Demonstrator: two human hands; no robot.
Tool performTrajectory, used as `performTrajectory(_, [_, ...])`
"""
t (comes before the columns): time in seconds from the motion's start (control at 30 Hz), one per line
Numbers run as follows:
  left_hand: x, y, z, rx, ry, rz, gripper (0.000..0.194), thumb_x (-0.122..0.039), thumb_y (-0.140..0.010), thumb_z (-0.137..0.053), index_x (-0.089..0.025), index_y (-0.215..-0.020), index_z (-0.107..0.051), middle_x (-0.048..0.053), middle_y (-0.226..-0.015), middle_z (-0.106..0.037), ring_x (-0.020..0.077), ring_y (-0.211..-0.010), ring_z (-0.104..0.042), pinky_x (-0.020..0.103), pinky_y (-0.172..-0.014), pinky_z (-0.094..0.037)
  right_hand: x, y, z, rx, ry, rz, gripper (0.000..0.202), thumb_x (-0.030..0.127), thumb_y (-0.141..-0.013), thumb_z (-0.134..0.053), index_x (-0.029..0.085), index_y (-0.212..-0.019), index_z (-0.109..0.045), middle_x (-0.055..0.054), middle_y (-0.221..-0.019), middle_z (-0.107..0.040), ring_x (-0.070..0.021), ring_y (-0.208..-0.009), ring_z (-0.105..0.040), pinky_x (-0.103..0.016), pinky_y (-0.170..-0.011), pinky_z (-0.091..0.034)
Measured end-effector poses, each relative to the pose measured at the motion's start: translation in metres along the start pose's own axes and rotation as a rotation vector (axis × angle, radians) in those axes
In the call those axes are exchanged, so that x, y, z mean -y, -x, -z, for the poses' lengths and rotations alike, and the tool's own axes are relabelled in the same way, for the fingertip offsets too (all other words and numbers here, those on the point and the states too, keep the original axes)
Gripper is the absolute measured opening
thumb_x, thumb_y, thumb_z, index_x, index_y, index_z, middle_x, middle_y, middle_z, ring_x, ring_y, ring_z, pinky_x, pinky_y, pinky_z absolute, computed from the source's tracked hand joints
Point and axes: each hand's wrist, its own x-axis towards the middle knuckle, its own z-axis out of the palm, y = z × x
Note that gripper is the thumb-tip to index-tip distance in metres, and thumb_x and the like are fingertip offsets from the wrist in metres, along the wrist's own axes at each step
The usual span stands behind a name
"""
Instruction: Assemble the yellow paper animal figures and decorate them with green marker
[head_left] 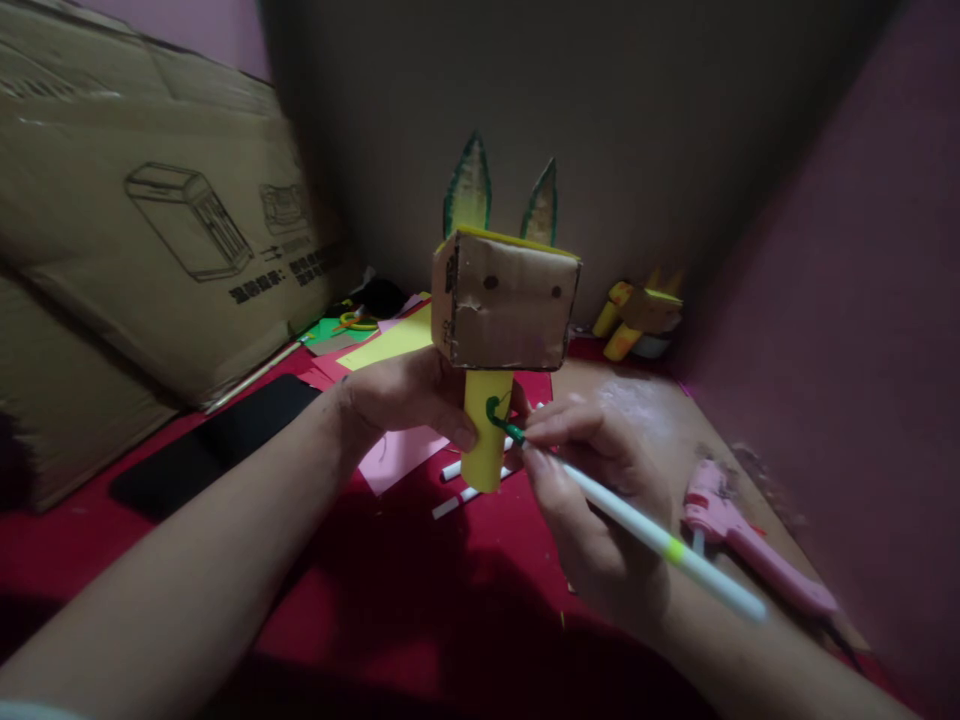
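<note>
Pink wall [847, 280], red tabletop [420, 630]; cardboard figure [517, 325] held upright above it.
Long axis near-vertical: pointed ears [468, 195] up, yellow tube [482, 472] down, dotted front facing the camera. Left hand [416, 395] clasps the tube, thumb in front. Right hand [592, 480] pinches a white marker [637, 518], its green tip at a green mark [493, 408] on the tube.

My feed comes through dim. The back wall [585, 90] sinks into murky grey, and heavy shadow pools across the near part of the red bench [420, 600]. The white marker [637, 513] stands out pale, the far cardboard figure [651, 312] looks soft, and wide-lens distortion stretches both forearms [202, 560] towards the edges.
</note>
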Motion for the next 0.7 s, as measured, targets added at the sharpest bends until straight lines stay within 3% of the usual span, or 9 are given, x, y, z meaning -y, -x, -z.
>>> performTrajectory(0.3, [0.0006,0.0003,0.0006,0.009,0.009,0.004,0.040,-0.003,-0.064,-0.079,-0.004,-0.103,-0.068,0.011,-0.095,-0.078,0.0265,-0.091,-0.073,0.034,-0.080,-0.058,-0.0007,-0.0001,0.0001,0.008,-0.022,0.019,0.013,0.010,-0.080,-0.058,0.022,-0.083,-0.060,0.000,-0.079,-0.059,-0.0147,-0.071,-0.061,-0.029,-0.059,-0.048])
performTrajectory(0.53, [0.0001,-0.0003,-0.0006,-0.004,0.033,-0.016,0.039,0.005,-0.063,-0.076,-0.004,-0.101,-0.069,0.008,-0.092,-0.078,0.0189,-0.083,-0.072,0.028,-0.077,-0.057,-0.0011,0.0006,-0.0010,0.006,-0.020,0.006,0.010,0.012,-0.082,-0.060,0.021,-0.083,-0.060,-0.001,-0.081,-0.061,-0.0148,-0.067,-0.062,-0.030,-0.057,-0.047])
performTrajectory(0.7, [0.0001,-0.0003,-0.0014,0.000,0.084,0.005,0.038,0.004,-0.063,-0.077,-0.005,-0.099,-0.069,0.008,-0.090,-0.079,0.0208,-0.084,-0.073,0.028,-0.076,-0.059,-0.0010,-0.0002,-0.0019,0.004,-0.026,0.011,0.010,0.011,-0.082,-0.061,0.021,-0.083,-0.060,0.000,-0.078,-0.060,-0.0135,-0.066,-0.061,-0.027,-0.056,-0.046])
